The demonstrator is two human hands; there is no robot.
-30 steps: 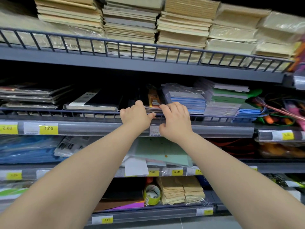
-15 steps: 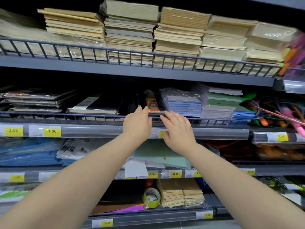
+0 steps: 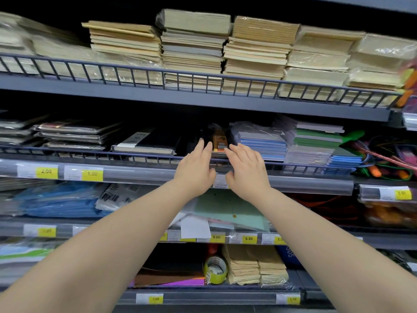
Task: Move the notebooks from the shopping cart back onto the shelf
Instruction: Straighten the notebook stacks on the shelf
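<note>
Both arms are stretched toward the middle shelf. The left hand and the right hand are held open with fingers extended, side by side, gripping nothing. Between their fingertips a wrapped notebook pack with an orange label is seen lying on this shelf, behind the wire rail, just beside a blue notebook stack. Whether the fingertips touch the pack cannot be told.

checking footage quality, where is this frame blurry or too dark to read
Head view: motion blur smears the left and right edges and the yellow price tags; wide-angle lens bows the grey wire-fronted shelf rails; the shelf recess behind the left hand and right hand is in deep shadow.
</note>
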